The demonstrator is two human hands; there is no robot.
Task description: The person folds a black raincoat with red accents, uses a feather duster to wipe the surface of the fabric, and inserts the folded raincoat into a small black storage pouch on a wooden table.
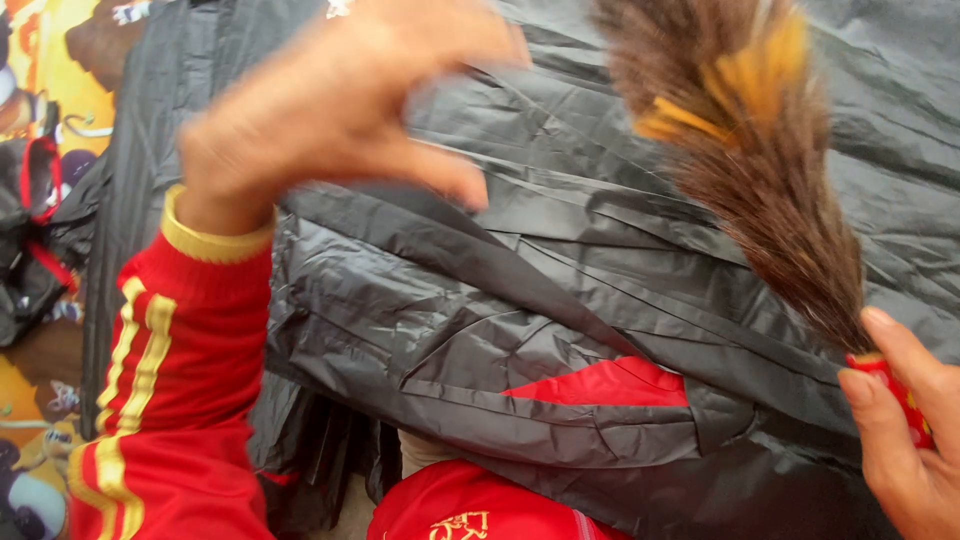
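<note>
Right hand (915, 440) gripped a grass broom (745, 150) by its red handle, grip pinching it, left hand (330, 105) blurred, fingers spread, above crumpled black plastic sheet (560, 260) beneath both

Even daylight, soft shadows, motion blur up top.
</note>
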